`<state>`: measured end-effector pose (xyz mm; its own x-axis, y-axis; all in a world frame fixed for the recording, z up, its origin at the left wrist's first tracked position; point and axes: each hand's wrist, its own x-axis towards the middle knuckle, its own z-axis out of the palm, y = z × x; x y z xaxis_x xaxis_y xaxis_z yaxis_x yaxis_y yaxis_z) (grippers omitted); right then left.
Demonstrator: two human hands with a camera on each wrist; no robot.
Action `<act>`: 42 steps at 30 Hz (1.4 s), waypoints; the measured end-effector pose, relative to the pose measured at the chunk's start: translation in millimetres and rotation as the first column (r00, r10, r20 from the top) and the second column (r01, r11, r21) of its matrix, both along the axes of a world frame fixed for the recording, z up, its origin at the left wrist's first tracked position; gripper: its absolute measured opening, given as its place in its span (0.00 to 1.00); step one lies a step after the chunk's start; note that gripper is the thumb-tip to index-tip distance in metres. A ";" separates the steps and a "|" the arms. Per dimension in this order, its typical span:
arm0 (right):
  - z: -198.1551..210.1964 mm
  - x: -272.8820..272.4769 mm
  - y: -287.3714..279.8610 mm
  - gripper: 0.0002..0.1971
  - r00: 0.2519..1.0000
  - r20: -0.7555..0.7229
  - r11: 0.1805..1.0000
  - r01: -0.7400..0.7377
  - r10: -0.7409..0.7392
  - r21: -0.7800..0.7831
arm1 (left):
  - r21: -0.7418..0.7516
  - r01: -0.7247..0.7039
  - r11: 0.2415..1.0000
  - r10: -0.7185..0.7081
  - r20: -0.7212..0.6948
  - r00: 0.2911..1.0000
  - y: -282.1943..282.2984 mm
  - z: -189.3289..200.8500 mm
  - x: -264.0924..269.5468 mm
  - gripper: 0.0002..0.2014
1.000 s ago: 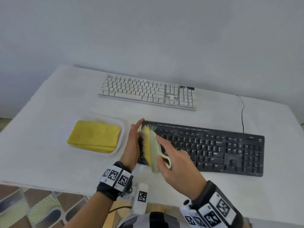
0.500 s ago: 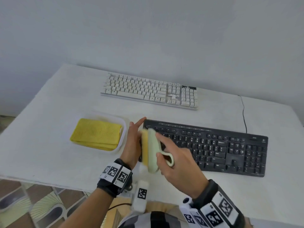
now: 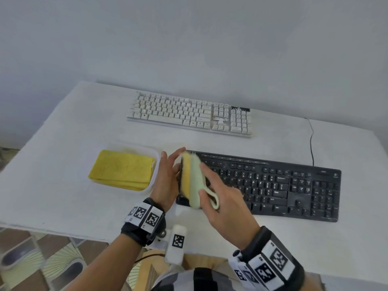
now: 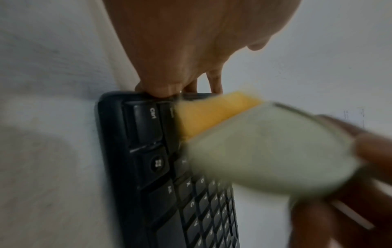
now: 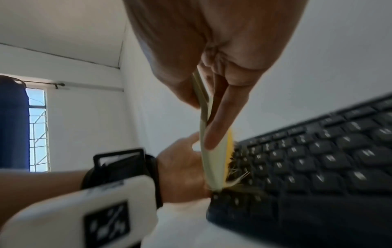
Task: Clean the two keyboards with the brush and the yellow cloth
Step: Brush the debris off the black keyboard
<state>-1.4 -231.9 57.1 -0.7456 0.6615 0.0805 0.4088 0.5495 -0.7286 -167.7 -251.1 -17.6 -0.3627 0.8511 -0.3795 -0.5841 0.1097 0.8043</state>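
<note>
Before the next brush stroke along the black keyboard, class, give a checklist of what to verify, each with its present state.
1. Right hand grips the brush: ok.
2. Bristles touch the black keyboard at its left end: ok.
3. Left hand steadies the keyboard's left edge: ok.
4. Yellow cloth folded, within reach in its white tray: ok.
5. White keyboard already cleaned: cannot tell.
6. Cable clear of the stroke: ok.
</note>
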 end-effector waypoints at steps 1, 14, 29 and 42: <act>-5.5 4.2 -1.7 0.27 0.998 0.038 0.998 -0.045 0.046 -0.044 | 0.008 0.000 1.000 0.000 0.004 1.000 -0.4 1.3 0.1 0.31; -4.7 24.8 -0.1 0.26 0.990 0.114 0.993 -0.074 0.084 -0.095 | -0.012 -0.003 1.000 0.003 -0.027 1.000 1.8 0.2 1.1 0.27; 9.1 36.2 -0.4 0.26 0.996 -0.093 0.998 0.007 -0.013 -0.064 | 0.030 0.006 1.000 -0.005 -0.050 0.999 0.6 7.5 7.5 0.23; 9.2 55.1 12.7 0.25 0.982 -0.104 0.984 0.165 -0.157 0.066 | 0.083 0.017 0.996 -0.002 -0.182 0.983 -3.5 -5.6 9.1 0.28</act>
<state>53.8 -219.3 66.2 -0.6159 0.7617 0.2013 0.4250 0.5363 -0.7292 -158.6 -254.6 -23.2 -0.4107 0.8810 -0.2349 -0.4265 0.0420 0.9035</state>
